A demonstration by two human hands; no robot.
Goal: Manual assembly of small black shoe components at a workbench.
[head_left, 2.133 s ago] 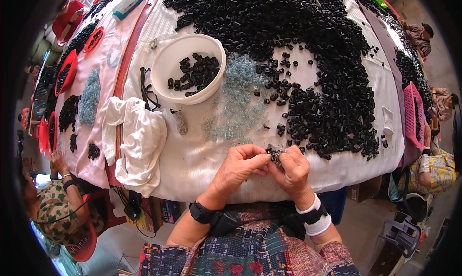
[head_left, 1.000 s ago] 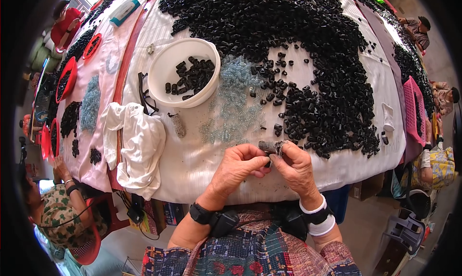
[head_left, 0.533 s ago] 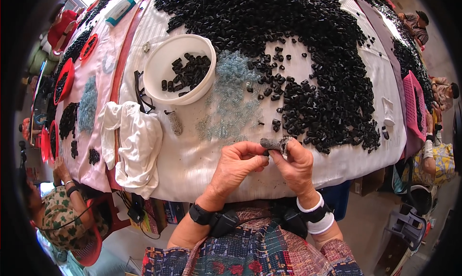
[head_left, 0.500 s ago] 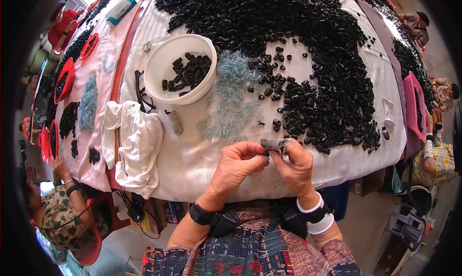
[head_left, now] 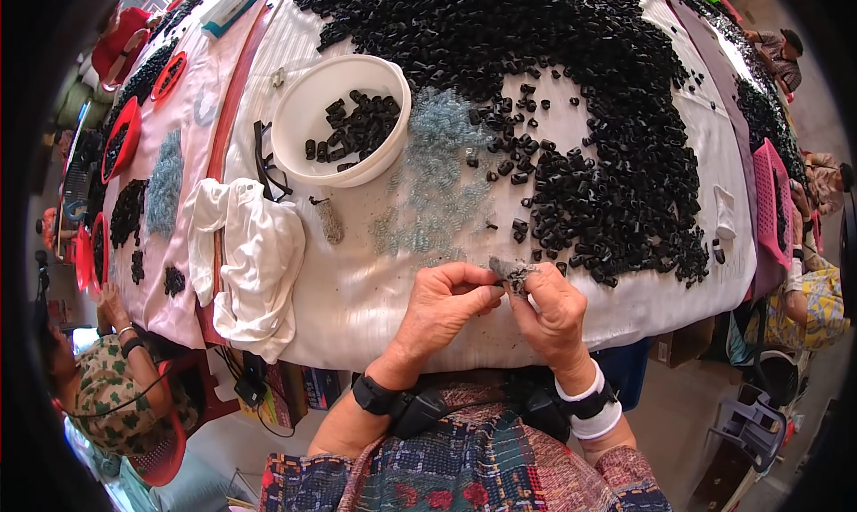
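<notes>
My left hand (head_left: 444,308) and my right hand (head_left: 552,314) meet over the near edge of the white cloth-covered table. The left thumb and forefinger are pinched together; whatever sits between them is too small to make out. A frayed grey fabric finger cover (head_left: 507,268) shows at the right hand's fingertips, with dark bits around it. The right fingers are closed, and what they hold is hidden. Just beyond lie loose small black tubular parts (head_left: 616,208) and a patch of clear bluish rings (head_left: 437,168). A white bowl (head_left: 344,171) contains more black parts.
Left of the bowl are black straps (head_left: 265,159), a white garment (head_left: 254,262) and another grey finger cover (head_left: 328,220). A white tube-shaped cloth (head_left: 724,213) and pink basket (head_left: 768,204) are at right. A co-worker in a camouflage top (head_left: 120,382) sits at left.
The grey finger cover has tilted and looks more crumpled, with dark bits showing under it. My right hand has shifted slightly down and right; the left hand has barely moved.
</notes>
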